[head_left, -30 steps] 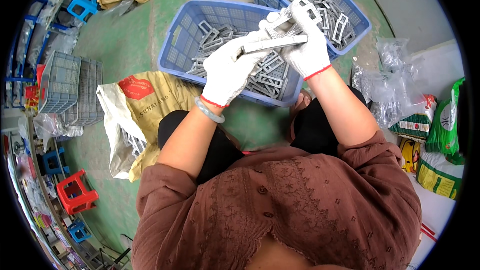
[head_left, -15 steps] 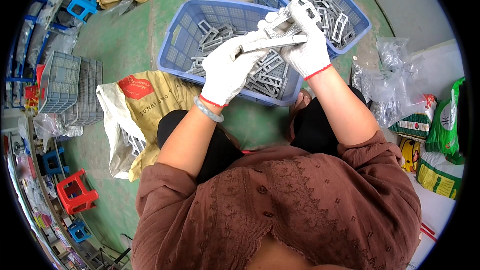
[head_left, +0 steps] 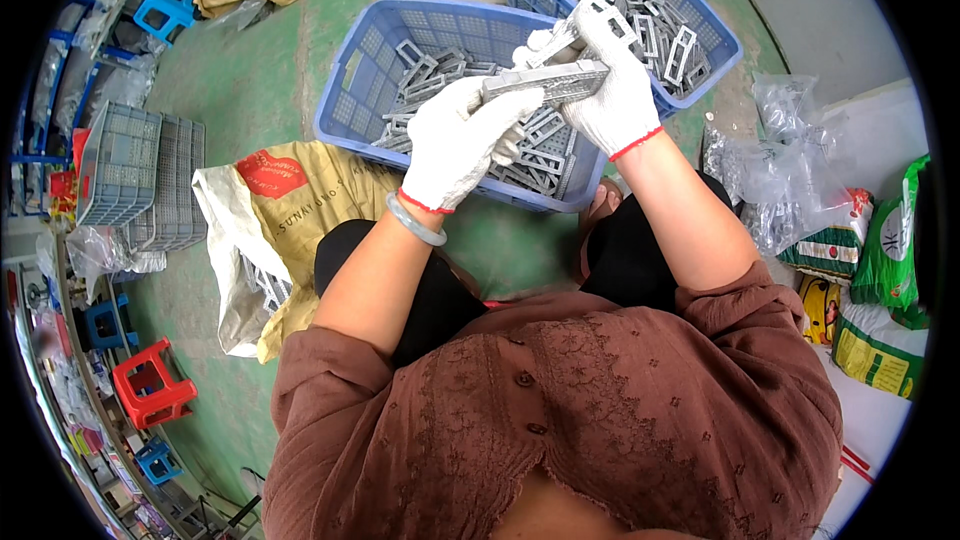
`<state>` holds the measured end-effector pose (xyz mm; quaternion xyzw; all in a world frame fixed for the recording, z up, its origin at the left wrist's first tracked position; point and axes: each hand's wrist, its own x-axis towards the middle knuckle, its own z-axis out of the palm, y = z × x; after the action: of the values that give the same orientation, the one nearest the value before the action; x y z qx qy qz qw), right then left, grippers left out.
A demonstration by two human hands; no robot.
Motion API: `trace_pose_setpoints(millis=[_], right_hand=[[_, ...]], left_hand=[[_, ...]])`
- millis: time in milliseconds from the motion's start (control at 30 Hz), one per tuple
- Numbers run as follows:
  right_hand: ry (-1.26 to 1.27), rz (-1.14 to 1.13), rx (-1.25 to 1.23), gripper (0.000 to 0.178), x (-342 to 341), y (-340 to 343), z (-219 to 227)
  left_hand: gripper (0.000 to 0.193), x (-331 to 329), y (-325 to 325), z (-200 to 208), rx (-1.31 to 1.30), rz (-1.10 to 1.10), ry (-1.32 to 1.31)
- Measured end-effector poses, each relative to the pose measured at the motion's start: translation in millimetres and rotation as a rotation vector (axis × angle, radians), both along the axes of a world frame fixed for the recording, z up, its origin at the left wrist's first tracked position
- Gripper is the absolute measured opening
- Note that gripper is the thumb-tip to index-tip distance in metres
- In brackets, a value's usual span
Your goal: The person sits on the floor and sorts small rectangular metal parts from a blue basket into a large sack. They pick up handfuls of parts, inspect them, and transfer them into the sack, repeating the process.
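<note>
Both my hands wear white knitted gloves with red cuffs, raised above a blue plastic crate point(head_left: 350, 105). My left hand point(head_left: 455, 140) pinches the left end of a grey metal bar-shaped frame point(head_left: 548, 83) between thumb and fingers. The frame's other end rests against my right hand point(head_left: 622, 90). My right hand is closed around another grey rectangular metal frame point(head_left: 612, 22), which sticks up past its fingers; part of it is hidden by the glove. Many similar grey metal frames point(head_left: 535, 155) lie loose in the crate below.
A second blue crate point(head_left: 725, 45) with more metal frames stands behind to the right. A yellow-and-white woven sack point(head_left: 300, 205) holding metal parts lies at left. Clear plastic bags point(head_left: 795, 155) and green bags point(head_left: 888, 250) are on the right. A red stool point(head_left: 153, 383) stands at far left.
The bar-shaped frame between my hands has turned, showing a broader side face now. My left fingers have shifted lower beneath it. The crates and sack have stayed put.
</note>
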<state>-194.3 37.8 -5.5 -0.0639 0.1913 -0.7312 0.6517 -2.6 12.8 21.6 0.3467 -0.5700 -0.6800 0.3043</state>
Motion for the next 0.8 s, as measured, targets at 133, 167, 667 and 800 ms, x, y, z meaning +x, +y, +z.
trace_pose_setpoints(millis=[133,167,667,800], right_hand=[[-0.006,0.013,-0.023,0.029,0,1,-1],[-0.015,0.014,-0.032,0.029,0,1,-2],[-0.001,0.011,-0.064,0.032,-4,2,2],[0.042,-0.032,-0.034,0.031,-2,2,8]], left_hand=[[0.034,1,0,8,0.118,-0.012,-0.001],[0.034,2,-2,7,0.125,-0.019,0.003],[0.027,3,-6,-6,-0.005,-0.086,0.063],[0.029,4,-9,-12,-0.028,-0.127,0.110]])
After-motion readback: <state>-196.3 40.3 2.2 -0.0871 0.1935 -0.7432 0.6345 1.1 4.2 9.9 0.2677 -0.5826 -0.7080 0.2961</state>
